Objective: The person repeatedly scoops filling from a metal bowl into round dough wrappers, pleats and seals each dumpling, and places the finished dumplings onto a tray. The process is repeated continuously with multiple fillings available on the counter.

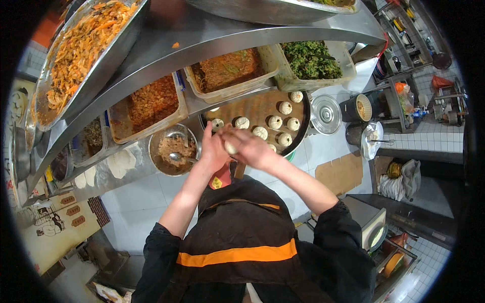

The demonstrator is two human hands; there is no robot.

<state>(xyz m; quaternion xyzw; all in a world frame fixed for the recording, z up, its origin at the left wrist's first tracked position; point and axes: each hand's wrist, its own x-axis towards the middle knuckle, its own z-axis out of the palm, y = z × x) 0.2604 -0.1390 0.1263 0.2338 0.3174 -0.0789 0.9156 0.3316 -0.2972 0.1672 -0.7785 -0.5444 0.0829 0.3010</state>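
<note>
A pale dough bun (230, 148) is between my two hands, partly covered by the fingers. My left hand (213, 149) cups it from the left, with thumb and fingertips pointing up. The fingers of my right hand (250, 147) curve over it from the right and look slightly blurred. Just beyond the hands lies a large round tray (242, 108) with a dark rim. Several pleated buns (275, 122) stand apart on it; my hands hide part of its near side. Left of my left hand is a metal bowl (154, 161) of minced filling (170, 146) with a spoon (175, 156).
Plastic tubs of red filling (151, 102), brown filling (227, 68) and chopped greens (310, 58) sit under a steel shelf (212, 36). A large pan of orange filling (89, 53) stands above. Flattened dough (121, 163) lies at left, a metal lid (326, 113) at right.
</note>
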